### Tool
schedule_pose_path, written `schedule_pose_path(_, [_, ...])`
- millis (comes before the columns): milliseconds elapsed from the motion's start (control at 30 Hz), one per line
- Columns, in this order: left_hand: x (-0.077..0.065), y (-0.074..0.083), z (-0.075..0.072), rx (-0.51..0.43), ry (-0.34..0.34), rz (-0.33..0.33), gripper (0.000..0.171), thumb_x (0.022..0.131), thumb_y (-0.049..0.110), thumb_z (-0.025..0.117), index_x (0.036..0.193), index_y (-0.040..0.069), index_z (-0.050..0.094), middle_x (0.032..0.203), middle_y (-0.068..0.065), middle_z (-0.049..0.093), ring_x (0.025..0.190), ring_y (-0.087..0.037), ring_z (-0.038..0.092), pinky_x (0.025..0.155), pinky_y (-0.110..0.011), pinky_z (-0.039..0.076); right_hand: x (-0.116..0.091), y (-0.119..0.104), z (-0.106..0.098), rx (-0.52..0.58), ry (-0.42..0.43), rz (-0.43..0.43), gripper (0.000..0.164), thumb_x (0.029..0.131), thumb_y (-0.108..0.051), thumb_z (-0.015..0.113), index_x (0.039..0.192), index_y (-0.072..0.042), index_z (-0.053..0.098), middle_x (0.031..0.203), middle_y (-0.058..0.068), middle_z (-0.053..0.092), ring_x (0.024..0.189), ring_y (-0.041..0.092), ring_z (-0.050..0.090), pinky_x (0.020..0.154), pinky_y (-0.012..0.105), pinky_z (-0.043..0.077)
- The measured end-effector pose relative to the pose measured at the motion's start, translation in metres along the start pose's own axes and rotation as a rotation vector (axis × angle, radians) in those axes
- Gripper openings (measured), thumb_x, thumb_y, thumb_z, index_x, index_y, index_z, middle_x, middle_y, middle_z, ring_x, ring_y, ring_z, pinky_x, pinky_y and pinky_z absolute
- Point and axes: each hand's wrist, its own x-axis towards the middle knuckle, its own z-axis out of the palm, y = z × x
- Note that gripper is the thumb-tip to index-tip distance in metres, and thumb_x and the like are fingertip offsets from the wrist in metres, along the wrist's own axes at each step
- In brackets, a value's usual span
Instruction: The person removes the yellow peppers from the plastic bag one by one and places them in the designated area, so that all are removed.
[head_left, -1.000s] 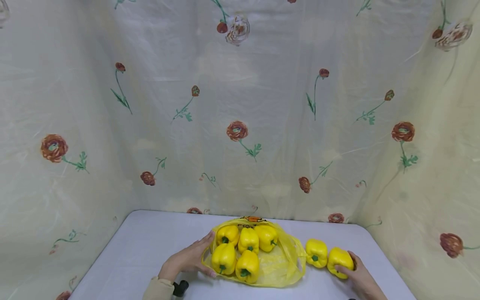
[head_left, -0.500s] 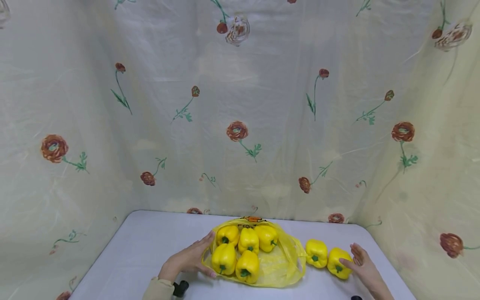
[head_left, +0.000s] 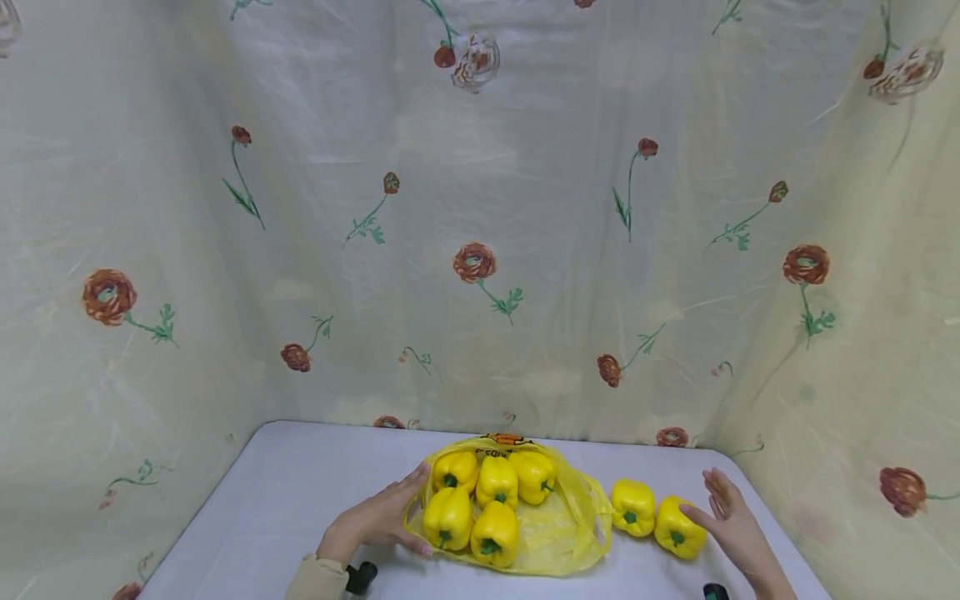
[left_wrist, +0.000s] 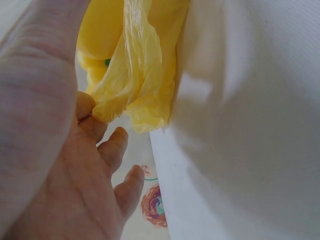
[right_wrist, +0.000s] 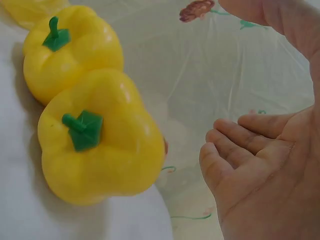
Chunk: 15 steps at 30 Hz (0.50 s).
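Note:
A thin yellow plastic bag lies on its side mid-table, mouth facing me. Several yellow bell peppers with green stems sit inside it. My left hand is at the bag's left edge, thumb and fingers spread apart along the rim; in the left wrist view the bag's wrinkled edge touches the fingertips. Two more bell peppers stand side by side to the right, a nearer one and another. My right hand is beside the nearer pepper, fingers extended, holding nothing; the wrist view shows a gap between them.
The white table has its back edge against a flower-printed curtain, which also encloses both sides. A dark wrist-worn device is at my left wrist, and a similar one is near the right wrist.
My right hand has let go of the rightmost bell pepper and drawn back slightly to the right, its fingers straightening. The left hand, bag and peppers inside have stayed put.

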Motion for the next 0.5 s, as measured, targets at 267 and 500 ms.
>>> schedule_pose_path(267, [0.001, 0.000, 0.000, 0.012, 0.002, -0.002, 0.126, 0.065, 0.063, 0.077, 0.156, 0.013, 0.006, 0.164, -0.008, 0.005, 0.149, -0.032, 0.017, 0.121, -0.055, 0.018, -0.013, -0.027, 0.004, -0.057, 0.008, -0.081, 0.108, 0.089, -0.039, 0.068, 0.152, 0.001, -0.009, 0.158, 0.030, 0.003, 0.145, 0.047, 0.007, 0.118, 0.058, 0.014])
schedule_pose_path(500, [0.001, 0.000, -0.001, 0.020, 0.006, 0.004, 0.126, 0.065, 0.063, 0.077, 0.156, 0.011, 0.006, 0.164, -0.009, 0.005, 0.149, -0.032, 0.017, 0.121, -0.055, 0.018, -0.020, -0.046, 0.021, -0.050, 0.048, -0.224, 0.097, 0.088, -0.032, 0.071, 0.153, 0.000, 0.007, 0.155, 0.029, 0.019, 0.144, 0.046, 0.017, 0.116, 0.051, 0.023])
